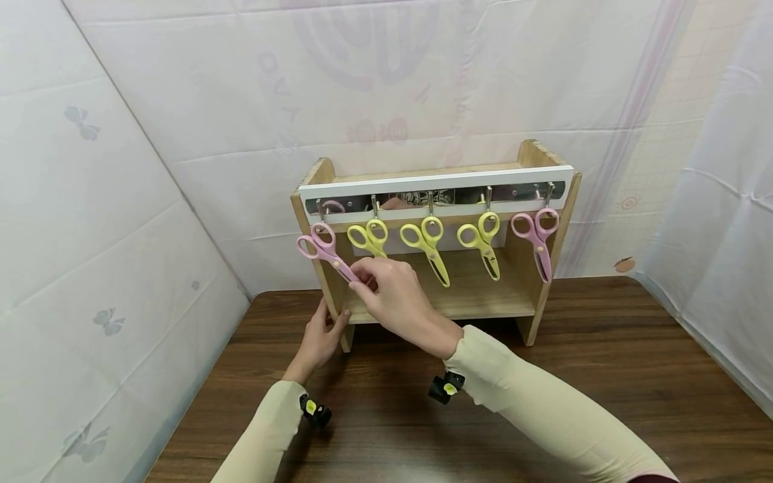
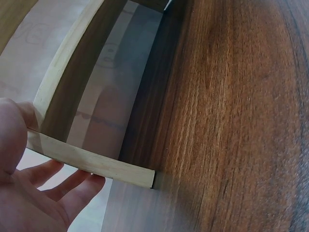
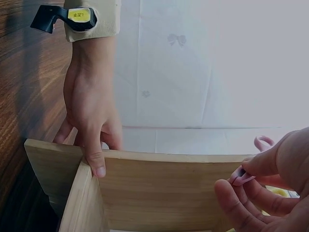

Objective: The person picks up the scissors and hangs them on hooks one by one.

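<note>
My right hand (image 1: 395, 295) pinches the blade end of the pink scissors (image 1: 326, 247) at the rack's left end. One handle loop of these scissors lies at the leftmost hook, and the blades slant down toward my fingertips. With my left hand (image 1: 319, 339) I grip the left side panel of the small wooden shelf (image 1: 441, 307) low down. In the right wrist view, my left thumb (image 3: 96, 166) lies at the corner of panel and board, and the fingers reach round the outside. Yellow scissors (image 1: 370, 236) hang just beside the pink pair, their blades hidden behind my right hand.
Farther right on the hook strip (image 1: 465, 194) hang yellow scissors (image 1: 430, 245), another yellow pair (image 1: 483, 243) and pink scissors (image 1: 537, 238). The shelf stands on a dark wood table (image 1: 628, 362). A pale patterned sheet (image 1: 241, 87) covers the walls behind and beside it.
</note>
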`<state>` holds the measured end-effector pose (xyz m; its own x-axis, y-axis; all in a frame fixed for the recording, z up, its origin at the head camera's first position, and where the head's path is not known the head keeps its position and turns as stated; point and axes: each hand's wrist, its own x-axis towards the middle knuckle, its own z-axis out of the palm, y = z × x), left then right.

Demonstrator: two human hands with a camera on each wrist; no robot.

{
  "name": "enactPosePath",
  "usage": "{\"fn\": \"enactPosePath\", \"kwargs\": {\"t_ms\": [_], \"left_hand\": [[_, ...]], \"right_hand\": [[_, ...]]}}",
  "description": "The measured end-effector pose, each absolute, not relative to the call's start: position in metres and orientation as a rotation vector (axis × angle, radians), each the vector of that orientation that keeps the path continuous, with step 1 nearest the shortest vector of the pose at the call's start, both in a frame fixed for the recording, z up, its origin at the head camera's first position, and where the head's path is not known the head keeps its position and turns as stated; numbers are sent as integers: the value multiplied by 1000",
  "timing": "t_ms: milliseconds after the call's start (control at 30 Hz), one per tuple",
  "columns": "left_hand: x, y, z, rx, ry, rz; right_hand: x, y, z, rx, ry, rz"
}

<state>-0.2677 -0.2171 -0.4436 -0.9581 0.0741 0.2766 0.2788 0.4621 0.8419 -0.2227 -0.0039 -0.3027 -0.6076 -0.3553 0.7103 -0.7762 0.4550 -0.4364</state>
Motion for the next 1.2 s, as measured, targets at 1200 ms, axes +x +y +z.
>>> {"fn": "enactPosePath", "kwargs": {"t_ms": [1200], "left_hand": [[-268, -219, -443, -316, -2528, -1503]], "right_hand": [[-227, -23, -317, 845, -2310, 962]]}}
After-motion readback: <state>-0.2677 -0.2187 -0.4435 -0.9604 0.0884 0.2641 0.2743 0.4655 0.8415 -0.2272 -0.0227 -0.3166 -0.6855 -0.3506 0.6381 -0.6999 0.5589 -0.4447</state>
